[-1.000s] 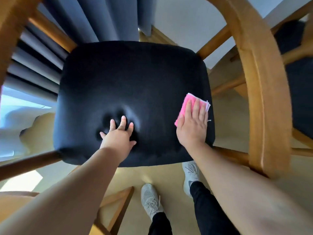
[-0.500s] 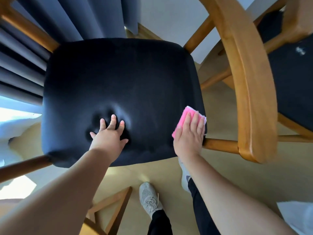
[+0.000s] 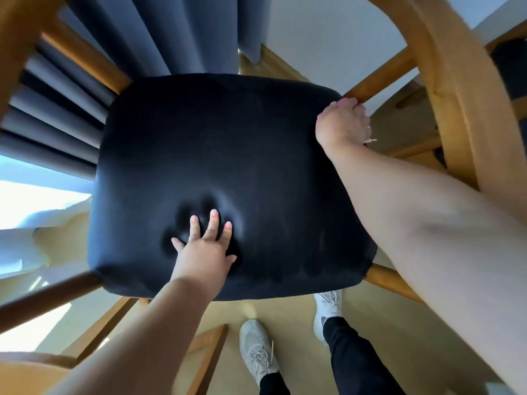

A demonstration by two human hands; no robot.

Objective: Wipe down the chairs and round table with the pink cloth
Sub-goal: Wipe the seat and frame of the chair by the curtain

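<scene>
Up close, a person's left hand point(image 3: 204, 252) presses flat, fingers spread, into the black chair seat point(image 3: 228, 143) near its front edge, denting the cushion. At the seat's far right corner the right hand point(image 3: 342, 125) curls over the pink cloth point(image 3: 347, 101), only a sliver of it showing at the fingertips, just beside a wooden spindle point(image 3: 379, 78). A curved wooden rail point(image 3: 445, 81) hems in the right side. Grey curtains point(image 3: 159, 32) hang beyond the seat's far edge, and floor point(image 3: 291, 312) lies below its front edge.

Bright daylight from left, glare there; fisheye-warped, blurred edges
</scene>
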